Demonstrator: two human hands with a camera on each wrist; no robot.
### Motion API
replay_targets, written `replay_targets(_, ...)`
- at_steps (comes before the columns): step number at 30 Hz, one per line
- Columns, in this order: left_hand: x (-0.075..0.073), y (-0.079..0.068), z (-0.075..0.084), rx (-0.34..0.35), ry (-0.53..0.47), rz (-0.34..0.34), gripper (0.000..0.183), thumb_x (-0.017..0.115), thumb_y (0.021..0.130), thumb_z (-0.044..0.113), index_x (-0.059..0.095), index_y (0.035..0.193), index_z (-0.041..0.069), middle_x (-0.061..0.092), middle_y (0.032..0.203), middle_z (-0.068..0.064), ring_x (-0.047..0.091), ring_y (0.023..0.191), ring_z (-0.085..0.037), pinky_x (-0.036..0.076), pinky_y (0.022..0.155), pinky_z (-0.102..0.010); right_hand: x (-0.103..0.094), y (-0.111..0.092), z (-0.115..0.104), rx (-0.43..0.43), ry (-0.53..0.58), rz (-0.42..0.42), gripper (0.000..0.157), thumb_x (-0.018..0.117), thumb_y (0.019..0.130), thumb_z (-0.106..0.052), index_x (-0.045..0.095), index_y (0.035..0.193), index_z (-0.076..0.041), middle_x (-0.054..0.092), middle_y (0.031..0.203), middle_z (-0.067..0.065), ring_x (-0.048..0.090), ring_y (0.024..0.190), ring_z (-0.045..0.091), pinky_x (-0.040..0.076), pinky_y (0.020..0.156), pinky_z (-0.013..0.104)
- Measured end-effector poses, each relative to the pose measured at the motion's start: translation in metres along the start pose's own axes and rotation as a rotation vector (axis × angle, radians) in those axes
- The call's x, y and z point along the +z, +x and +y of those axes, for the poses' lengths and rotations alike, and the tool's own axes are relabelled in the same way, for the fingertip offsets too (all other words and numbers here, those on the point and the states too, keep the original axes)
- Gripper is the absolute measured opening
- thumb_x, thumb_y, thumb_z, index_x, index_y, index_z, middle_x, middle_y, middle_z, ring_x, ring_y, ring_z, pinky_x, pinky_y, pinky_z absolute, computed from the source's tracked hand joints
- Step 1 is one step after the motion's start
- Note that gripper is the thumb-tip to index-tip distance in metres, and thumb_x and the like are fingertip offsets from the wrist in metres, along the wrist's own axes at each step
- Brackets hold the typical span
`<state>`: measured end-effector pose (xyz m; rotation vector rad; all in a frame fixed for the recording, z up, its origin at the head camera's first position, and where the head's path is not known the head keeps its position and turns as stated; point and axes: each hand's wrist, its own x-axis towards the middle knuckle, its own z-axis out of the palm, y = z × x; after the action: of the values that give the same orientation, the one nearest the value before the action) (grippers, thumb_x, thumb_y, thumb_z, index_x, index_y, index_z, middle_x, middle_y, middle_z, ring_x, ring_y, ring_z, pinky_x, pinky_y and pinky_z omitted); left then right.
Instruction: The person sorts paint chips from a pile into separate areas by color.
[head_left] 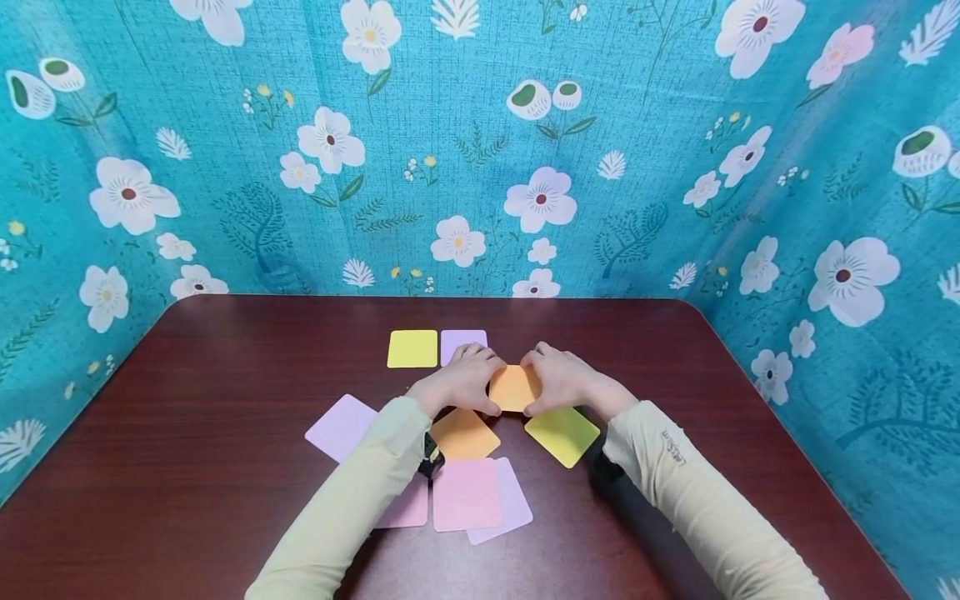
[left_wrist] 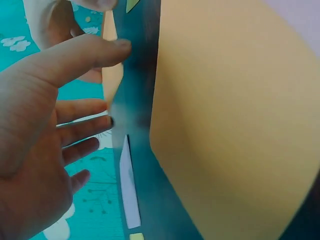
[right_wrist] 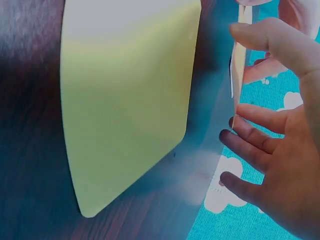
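An orange square card (head_left: 515, 388) lies between my two hands in the head view. My left hand (head_left: 467, 379) grips its left edge, thumb at the near corner and fingers at the far one. My right hand (head_left: 564, 379) holds the right edge in the same way. Both wrist views show this card nearly edge-on. Below the left hand is a second orange card (head_left: 467, 433), large in the left wrist view. A yellow-green card (head_left: 564, 435) lies tilted under the right wrist. Just beyond the left fingers, a purple card (head_left: 461, 338) is partly covered.
A yellow card (head_left: 412, 348) sits left of that purple one. Nearer me, a pink card (head_left: 467, 493) overlaps a purple card (head_left: 516, 500). Another pink card (head_left: 408, 507) and a purple card (head_left: 345, 427) are partly under the left sleeve. Floral cloth (head_left: 480, 150) surrounds the dark wooden table (head_left: 225, 375).
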<state>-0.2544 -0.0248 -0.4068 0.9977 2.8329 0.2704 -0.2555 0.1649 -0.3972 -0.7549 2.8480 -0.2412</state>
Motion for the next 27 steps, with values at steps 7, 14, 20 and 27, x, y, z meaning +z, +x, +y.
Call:
replay_targets(7,0.000,0.002,-0.005,-0.040,-0.041,0.022,0.067,0.071,0.071,0.038,0.050,0.127,0.010,0.047,0.126,-0.006,0.033,0.119,-0.023,0.022,0.105,-0.044,-0.001,-0.001,0.006,-0.001,0.047,0.015,0.078,0.079,0.060,-0.038,0.048,0.124,-0.006,0.046,0.117,0.010,0.051,0.092,0.022,0.048,0.082,0.037)
replay_targets(14,0.002,0.007,-0.009,-0.071,-0.028,0.036,0.068,0.070,0.073,0.039,0.047,0.130,0.011,0.045,0.131,-0.007,0.031,0.123,-0.025,0.020,0.106,-0.044,0.000,0.002,0.015,0.003,0.028,0.051,0.071,0.078,0.063,-0.035,0.049,0.121,-0.006,0.047,0.116,0.009,0.050,0.097,0.023,0.044,0.090,0.041)
replay_targets(20,0.005,0.011,-0.011,-0.086,-0.046,0.040,0.067,0.068,0.075,0.038,0.046,0.132,0.011,0.043,0.134,-0.008,0.028,0.126,-0.027,0.019,0.106,-0.046,-0.002,0.006,0.019,0.018,0.080,0.046,0.067,0.079,0.063,-0.032,0.051,0.119,-0.007,0.047,0.116,0.010,0.050,0.097,0.024,0.042,0.092,0.043)
replay_targets(27,0.009,0.017,-0.014,-0.113,-0.051,0.056,0.063,0.067,0.076,0.038,0.048,0.130,0.011,0.044,0.132,-0.010,0.029,0.125,-0.028,0.020,0.105,-0.046,-0.003,0.012,0.024,0.041,0.155,0.032,0.064,0.078,0.066,-0.029,0.052,0.119,-0.007,0.046,0.118,0.010,0.049,0.099,0.025,0.044,0.092,0.041)
